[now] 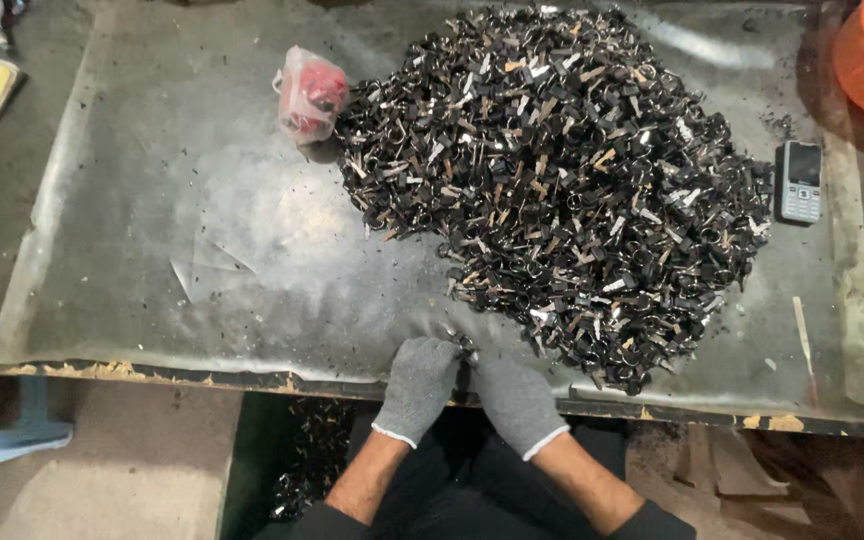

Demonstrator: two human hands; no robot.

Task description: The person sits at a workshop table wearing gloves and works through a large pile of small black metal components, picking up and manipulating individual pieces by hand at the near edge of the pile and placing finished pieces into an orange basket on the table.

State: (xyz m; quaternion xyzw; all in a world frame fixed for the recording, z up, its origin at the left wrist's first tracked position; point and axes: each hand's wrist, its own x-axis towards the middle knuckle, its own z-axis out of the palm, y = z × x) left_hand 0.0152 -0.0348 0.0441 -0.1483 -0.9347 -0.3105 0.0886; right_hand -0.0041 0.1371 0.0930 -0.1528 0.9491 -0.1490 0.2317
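Both gloved hands (pixel 467 385) pinch a small metal piece (pixel 466 347) together beside the pile (pixel 562 170).

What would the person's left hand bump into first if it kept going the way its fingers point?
Probably the big pile of small dark metal pieces. The left hand points up and slightly right, next to the right hand; its near edge lies just ahead.
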